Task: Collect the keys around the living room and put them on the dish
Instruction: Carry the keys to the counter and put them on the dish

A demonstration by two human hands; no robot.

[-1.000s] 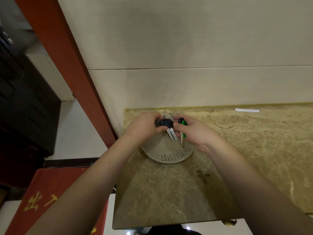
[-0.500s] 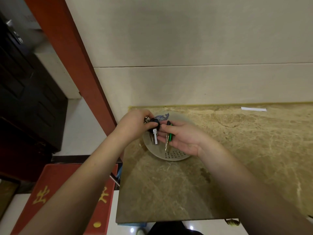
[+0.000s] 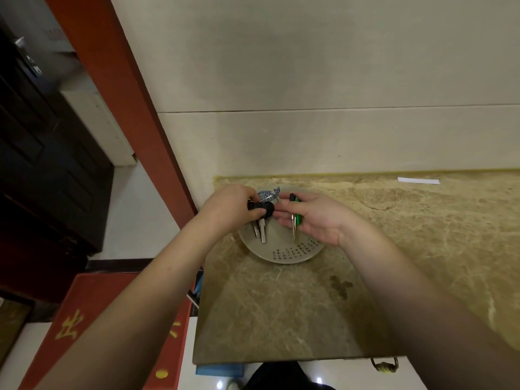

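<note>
A round pale dish (image 3: 281,256) with a blue fish drawing and small black writing sits on the marble counter near its left back corner. Both hands hover just above it. My left hand (image 3: 229,211) grips a bunch of black-headed keys (image 3: 261,220), whose silver blades hang down over the dish. My right hand (image 3: 315,218) holds a green-and-black-headed key (image 3: 295,218) across its fingers, blade pointing down toward the dish. The two hands nearly touch at the fingertips.
The marble counter (image 3: 295,305) butts against a beige tiled wall. A white paper slip (image 3: 418,180) lies at the back right beside a faint ring mark. A red door frame (image 3: 118,88) and red panel with yellow characters (image 3: 70,327) stand at the left.
The hands have stayed over the dish, and the keys still hang from the fingers. The camera has shifted slightly, so the dish sits a little more to the centre.
</note>
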